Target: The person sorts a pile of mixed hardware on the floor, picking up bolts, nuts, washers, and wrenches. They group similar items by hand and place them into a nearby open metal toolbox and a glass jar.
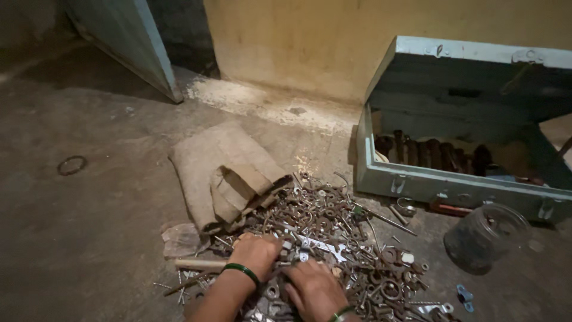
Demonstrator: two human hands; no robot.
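Person's crouched on the concrete floor [77,238], both hands down in a big heap of rusty hardware [345,238]: nuts, washers, hooks, screws, a few shinier bits mixed in. Left hand [257,253], green bangle at the wrist, lies palm-down on the near-left edge of the heap, fingers curled into the metal; can't tell if it's actually pinching a piece. Right hand [313,289] sits just beside it, knuckles up, fingers buried in the scrap. Prob. closed on something, but the light's poor and I can't say what.

Sorting looks barely begun: the heap is one tangled mass, no separate groups laid out yet. A dark round jar [485,238] lies on its side to the right, w/ a couple of small metal bits inside. The blue metal toolbox [459,185] stands lid up behind, w/ rusty tools in it. A folded burlap sack [229,173] touches the heap's back-left edge. A wooden handle [199,263] lies by the left wrist.
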